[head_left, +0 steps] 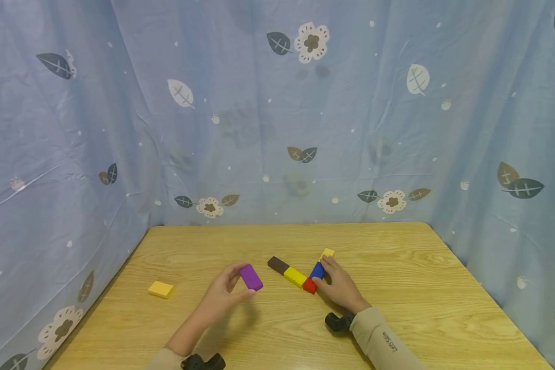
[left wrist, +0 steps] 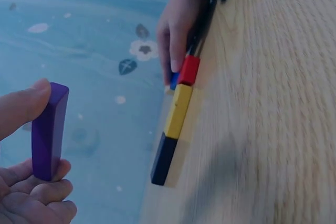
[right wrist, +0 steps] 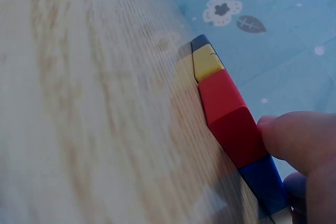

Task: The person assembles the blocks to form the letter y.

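My left hand holds a purple block above the table, pinched between thumb and fingers, as the left wrist view also shows. My right hand is down at a bent row of blocks, its thumb by the joint of the red block and the blue block. Its fingers reach along the blue block to a light yellow block at the far end, partly covering both. From the red block the other arm of the row runs leftward: a yellow block, then a dark brown block.
A separate light yellow block lies on the left of the wooden table. Blue patterned curtains hang behind the table and along both sides. Each wrist wears a black camera.
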Demonstrator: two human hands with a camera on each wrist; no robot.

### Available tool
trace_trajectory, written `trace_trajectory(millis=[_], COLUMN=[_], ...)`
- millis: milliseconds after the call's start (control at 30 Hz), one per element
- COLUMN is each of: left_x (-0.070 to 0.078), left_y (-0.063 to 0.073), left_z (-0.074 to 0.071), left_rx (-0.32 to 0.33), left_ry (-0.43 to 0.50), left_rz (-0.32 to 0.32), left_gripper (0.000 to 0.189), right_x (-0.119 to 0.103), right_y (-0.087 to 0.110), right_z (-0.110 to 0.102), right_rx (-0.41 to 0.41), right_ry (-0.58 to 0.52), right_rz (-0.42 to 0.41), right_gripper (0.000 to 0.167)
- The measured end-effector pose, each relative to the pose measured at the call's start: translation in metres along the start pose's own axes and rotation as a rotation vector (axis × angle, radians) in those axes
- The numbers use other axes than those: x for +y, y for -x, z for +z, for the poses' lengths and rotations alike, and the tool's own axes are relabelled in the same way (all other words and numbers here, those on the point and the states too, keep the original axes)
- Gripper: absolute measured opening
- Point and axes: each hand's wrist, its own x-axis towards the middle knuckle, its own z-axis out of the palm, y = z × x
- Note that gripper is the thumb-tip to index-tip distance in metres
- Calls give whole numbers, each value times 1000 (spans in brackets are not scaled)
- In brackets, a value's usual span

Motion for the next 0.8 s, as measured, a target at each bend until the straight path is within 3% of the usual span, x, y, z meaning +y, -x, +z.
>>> trace_trajectory(millis=[433, 800], left_x=[6, 5], left_y=[-14, -24], left_z=[15, 34], left_rx=[-93, -180], left_ry=[-14, -14], left_rz=[66, 64], left_gripper=[72, 68], right_x=[0, -4], right_y=[-1, 0], right_z=[0, -2], right_rx=[-10, -9], right_ry=[-3, -19], right_rz=[4, 10], right_gripper=[67, 66])
